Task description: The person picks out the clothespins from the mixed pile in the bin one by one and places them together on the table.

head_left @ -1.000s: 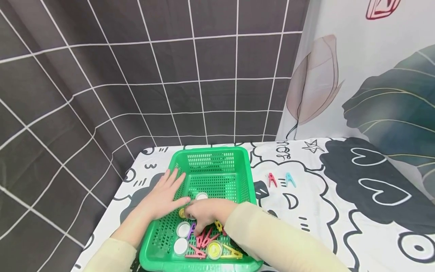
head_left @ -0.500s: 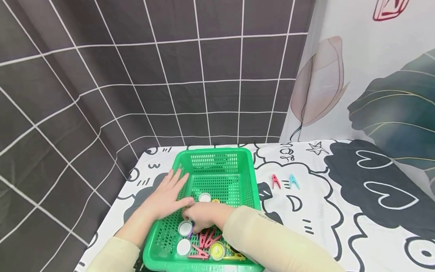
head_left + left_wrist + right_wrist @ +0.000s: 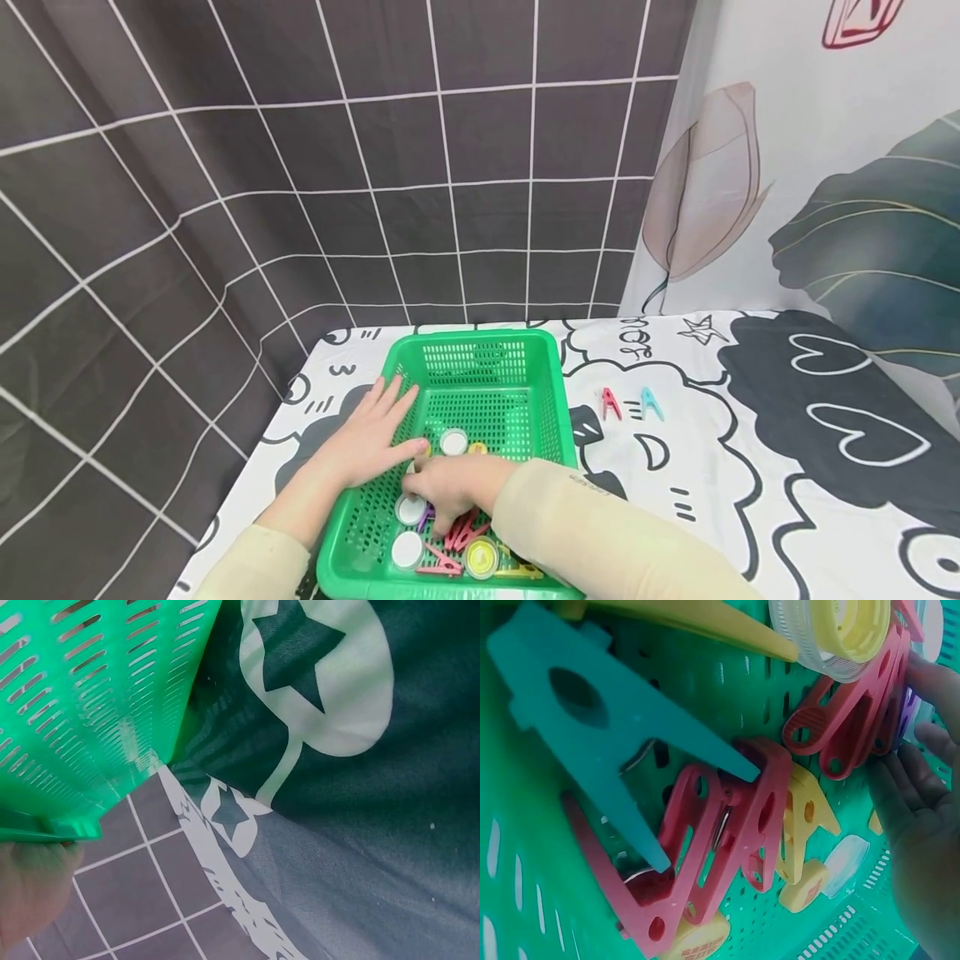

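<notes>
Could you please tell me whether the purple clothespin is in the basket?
In: the purple clothespin lies inside the green basket, near the right hand.

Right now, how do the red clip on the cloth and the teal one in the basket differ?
The red clip lies on patterned cloth; the teal clip, in the green basket. The red clip lies apart from a blue clip; the teal clip overlaps reddish clips in the right wrist view. Both are A-shaped.
</notes>
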The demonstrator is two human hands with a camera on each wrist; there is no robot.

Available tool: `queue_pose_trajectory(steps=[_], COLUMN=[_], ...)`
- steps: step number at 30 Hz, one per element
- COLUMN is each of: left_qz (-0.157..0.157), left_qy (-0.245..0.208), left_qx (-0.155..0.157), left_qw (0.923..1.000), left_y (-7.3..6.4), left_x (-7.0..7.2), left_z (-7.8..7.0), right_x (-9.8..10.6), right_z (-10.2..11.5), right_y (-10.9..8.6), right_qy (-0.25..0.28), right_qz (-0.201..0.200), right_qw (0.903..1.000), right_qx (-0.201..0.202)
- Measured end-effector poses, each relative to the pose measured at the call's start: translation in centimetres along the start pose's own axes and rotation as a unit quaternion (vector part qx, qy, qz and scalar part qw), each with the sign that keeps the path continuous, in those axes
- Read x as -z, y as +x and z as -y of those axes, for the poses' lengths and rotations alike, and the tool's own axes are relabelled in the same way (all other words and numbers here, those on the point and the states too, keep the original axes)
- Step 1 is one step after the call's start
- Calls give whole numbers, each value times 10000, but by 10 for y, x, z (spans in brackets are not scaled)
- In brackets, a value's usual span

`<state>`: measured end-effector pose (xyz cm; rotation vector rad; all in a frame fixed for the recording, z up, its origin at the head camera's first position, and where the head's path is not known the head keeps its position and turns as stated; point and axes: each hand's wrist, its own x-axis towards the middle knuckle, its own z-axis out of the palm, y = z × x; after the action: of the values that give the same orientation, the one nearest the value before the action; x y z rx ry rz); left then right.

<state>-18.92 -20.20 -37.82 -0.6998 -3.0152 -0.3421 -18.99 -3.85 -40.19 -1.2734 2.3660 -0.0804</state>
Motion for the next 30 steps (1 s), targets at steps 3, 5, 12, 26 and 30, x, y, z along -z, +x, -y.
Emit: queue_pose_trajectory(steps=[3, 5, 12, 26, 30], left_qz=[3, 11, 15, 87, 25], left_qy=[10, 25, 34, -19, -4], left_qx=[1, 7, -14, 77, 59], left_qw=[10000, 10000, 10000, 9999, 10000], left_y=[0, 1, 0, 0, -1], left_x=[-1, -1, -2, -2, -2], left_z=[0, 0, 0, -1, 0], right_x=[0, 1, 7, 26, 28], right_z=[0, -1, -6, -9, -8], right_y=[0, 0, -1, -19, -27], right_qy=[9, 17, 180, 186, 229], right_qz=[-111, -205, -421, -252, -135], right_qw=[9999, 9997, 9977, 9993, 9995], right_qx=[84, 164, 496, 205, 173])
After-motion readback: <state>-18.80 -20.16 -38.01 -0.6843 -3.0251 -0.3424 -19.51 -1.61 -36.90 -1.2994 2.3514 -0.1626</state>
